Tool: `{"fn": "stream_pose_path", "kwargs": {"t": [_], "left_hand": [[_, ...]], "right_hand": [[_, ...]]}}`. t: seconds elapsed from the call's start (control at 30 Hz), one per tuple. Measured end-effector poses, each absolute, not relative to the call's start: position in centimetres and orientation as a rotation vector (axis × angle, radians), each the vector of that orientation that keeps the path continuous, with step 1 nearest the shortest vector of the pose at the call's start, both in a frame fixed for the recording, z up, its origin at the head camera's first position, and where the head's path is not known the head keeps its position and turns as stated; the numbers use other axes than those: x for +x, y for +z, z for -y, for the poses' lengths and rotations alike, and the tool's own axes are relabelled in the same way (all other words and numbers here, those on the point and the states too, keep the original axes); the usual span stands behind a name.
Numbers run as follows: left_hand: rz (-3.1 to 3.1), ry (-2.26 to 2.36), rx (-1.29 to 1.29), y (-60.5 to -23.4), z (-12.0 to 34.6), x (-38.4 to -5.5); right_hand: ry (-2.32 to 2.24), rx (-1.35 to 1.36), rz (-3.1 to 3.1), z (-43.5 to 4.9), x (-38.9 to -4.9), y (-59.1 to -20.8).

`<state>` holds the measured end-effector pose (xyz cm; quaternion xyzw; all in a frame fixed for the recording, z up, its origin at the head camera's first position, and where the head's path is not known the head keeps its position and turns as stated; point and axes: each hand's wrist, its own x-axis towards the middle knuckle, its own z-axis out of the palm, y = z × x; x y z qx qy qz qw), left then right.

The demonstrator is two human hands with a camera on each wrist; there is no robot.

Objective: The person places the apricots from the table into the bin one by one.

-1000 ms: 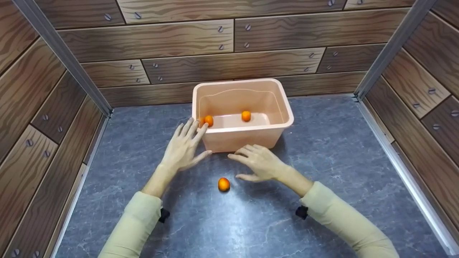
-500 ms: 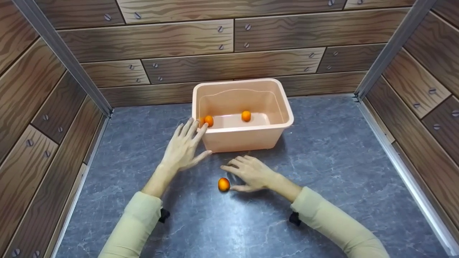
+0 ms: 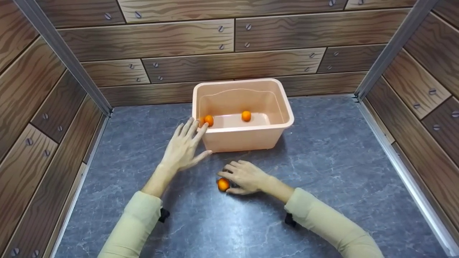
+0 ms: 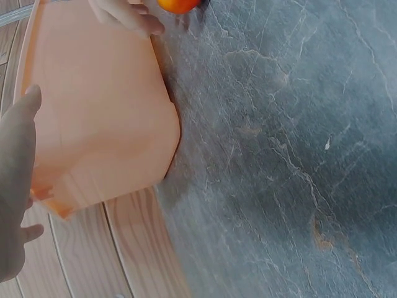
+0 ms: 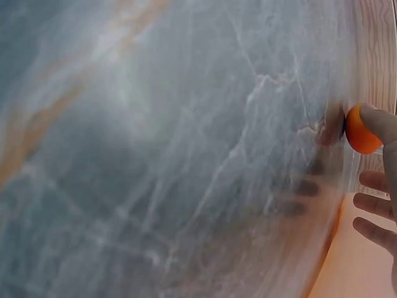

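A small orange fruit [image 3: 223, 184] lies on the dark marbled surface in front of a peach plastic bin [image 3: 244, 139]. My right hand [image 3: 247, 178] has its thumb and index finger around it; in the right wrist view the thumb [image 5: 379, 121] lies against the fruit [image 5: 361, 133]. The other fingers are spread apart near the surface. My left hand [image 3: 181, 147] is at the bin's front left corner, its fingers straight over the rim and its thumb beside the front wall. Inside the bin are an orange fruit [image 3: 208, 120] at the left and another fruit [image 3: 246, 115] near the middle.
Wood-patterned walls [image 3: 186, 39] close off the back and both sides, with metal rails [image 3: 408, 172] along their edges. The bin stands close to the back wall. Marbled floor [image 3: 344, 150] extends on both sides of it.
My right hand has moved toward me and to the left, from near the bin's front wall to the fruit, and its fingers have come around it. My left hand has stayed put.
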<state>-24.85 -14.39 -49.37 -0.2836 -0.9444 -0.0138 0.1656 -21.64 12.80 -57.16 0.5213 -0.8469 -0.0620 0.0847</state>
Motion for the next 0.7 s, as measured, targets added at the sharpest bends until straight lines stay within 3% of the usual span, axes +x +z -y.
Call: {"fn": "stream_pose_path", "kwargs": {"t": [0.7], "left_hand": [[2.685,-0.011,-0.811,-49.4,14.4,-24.8]], "right_hand": [[-0.149,1.603,2.380,-12.3,-20.9,-58.1]]}}
